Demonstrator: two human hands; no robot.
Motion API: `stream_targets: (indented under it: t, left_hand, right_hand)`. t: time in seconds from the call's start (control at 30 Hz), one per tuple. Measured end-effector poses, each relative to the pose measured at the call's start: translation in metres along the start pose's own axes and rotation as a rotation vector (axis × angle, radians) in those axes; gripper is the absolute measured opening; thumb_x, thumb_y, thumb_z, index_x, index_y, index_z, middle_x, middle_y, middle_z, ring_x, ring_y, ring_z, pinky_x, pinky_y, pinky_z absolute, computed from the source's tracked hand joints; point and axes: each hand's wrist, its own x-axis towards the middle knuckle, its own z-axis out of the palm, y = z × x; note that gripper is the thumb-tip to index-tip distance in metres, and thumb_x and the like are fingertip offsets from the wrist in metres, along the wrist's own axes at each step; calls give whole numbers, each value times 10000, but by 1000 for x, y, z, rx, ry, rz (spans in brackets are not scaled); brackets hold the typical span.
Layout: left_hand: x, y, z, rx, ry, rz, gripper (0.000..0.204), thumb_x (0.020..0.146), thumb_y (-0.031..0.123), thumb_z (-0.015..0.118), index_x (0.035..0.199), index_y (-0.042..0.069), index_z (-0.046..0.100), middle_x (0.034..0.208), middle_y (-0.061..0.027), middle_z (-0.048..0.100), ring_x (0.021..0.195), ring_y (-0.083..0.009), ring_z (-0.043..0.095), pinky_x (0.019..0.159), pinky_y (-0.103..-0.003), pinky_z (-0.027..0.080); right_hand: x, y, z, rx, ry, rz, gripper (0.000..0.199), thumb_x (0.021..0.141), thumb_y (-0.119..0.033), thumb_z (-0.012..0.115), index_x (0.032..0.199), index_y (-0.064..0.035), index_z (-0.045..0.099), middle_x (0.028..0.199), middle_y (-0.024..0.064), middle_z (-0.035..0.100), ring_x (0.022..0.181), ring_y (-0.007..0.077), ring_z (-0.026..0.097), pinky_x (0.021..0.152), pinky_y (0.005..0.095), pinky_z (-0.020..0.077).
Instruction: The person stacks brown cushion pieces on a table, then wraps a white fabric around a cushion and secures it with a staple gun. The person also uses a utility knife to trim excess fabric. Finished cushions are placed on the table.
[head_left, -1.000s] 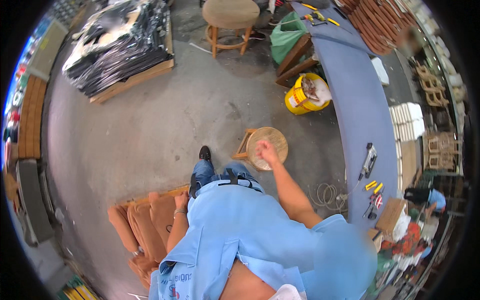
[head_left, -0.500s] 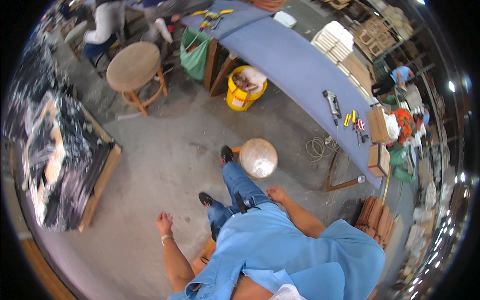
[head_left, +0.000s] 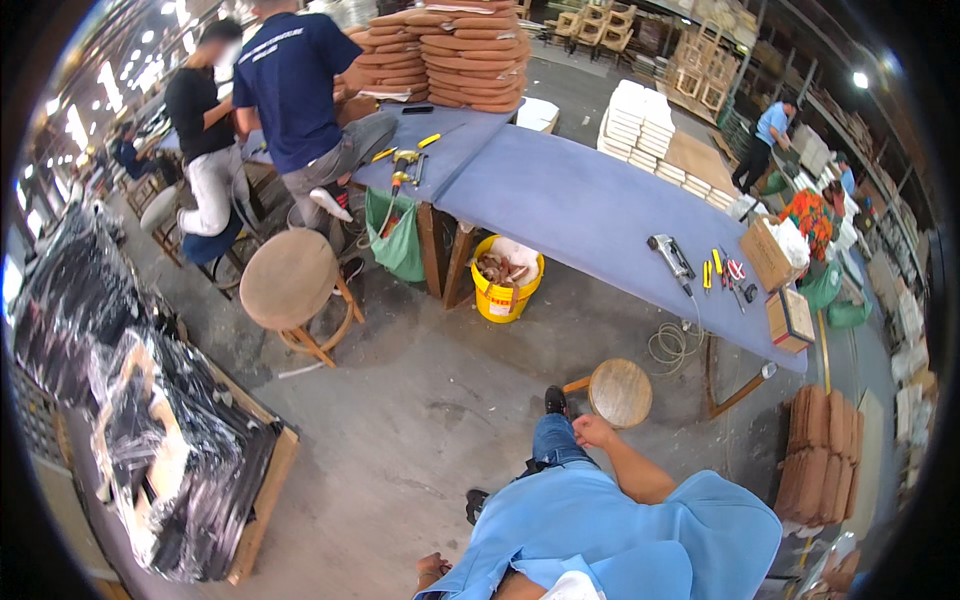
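My right hand (head_left: 593,432) hangs in front of my body, its fingers curled in, with nothing seen in them. It is nearest to a small round wooden stool (head_left: 621,393), apart from its seat. My left hand (head_left: 433,566) is low at my left side, partly cut off by my blue shirt. Its fingers look loosely apart and it holds nothing that I can see. Neither hand touches the long blue-covered workbench (head_left: 580,180) ahead. On that bench lie a grey air tool (head_left: 671,260) with a hose, yellow-handled tools (head_left: 712,270) and red-handled pliers (head_left: 736,269).
A yellow bucket (head_left: 505,290) of scraps and a green bag (head_left: 395,240) are by the bench legs. A larger stool (head_left: 290,278) stands left, near a plastic-wrapped pallet load (head_left: 170,450). Two people work beyond; brown cushions (head_left: 475,60) are stacked there. Cartons (head_left: 772,252) sit at the bench's right end.
My view has tilted up and shifted left, so the bench and stools sit lower and the people beyond show more fully. My left hand has dropped close to my side.
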Motion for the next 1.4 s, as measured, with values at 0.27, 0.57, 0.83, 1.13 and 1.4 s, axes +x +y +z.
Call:
stream_targets:
  t: [0.27,0.57,0.83,1.13,1.4]
  left_hand:
    - [229,63,-182,-123,151,-18,250,976,239,536,826,58,621,722,-72,638,622,-214,627,530,-361,505]
    - [444,255,-330,-745,246,-226,381,906,118,632,1266,2,681,991,-126,764,805,-182,730,737,-320,589]
    - [557,413,-376,-697,193,98,361,945,269,650,1228,55,720,984,-173,767,887,-260,757,851,-358,579]
    - [799,492,-632,-337,727,430,319,954,210,626,1220,57,710,1124,-176,732,1057,-349,694,895,-439,556]
    - [961,499,-772,121,658,490,631,929,316,645,1497,104,469,1580,-205,385,1459,-386,359,1186,-547,291]
  right_hand:
    - [30,102,-23,211,124,416,162,904,-143,555,956,-47,675,753,97,677,586,210,673,466,368,519]
    - [192,37,-46,247,201,178,173,940,-208,703,1026,-70,758,848,63,733,717,162,681,611,330,555]
    - [256,-249,-157,568,299,-202,229,1042,-146,558,1221,-25,633,1010,70,708,754,128,682,656,258,537]
    - [358,-377,-177,449,361,-240,240,1046,-174,575,1201,-8,651,1046,96,727,787,134,689,692,265,545]
    - [434,-517,-263,388,556,-314,238,1052,-166,567,1203,-5,653,1026,86,726,778,129,682,699,264,543]
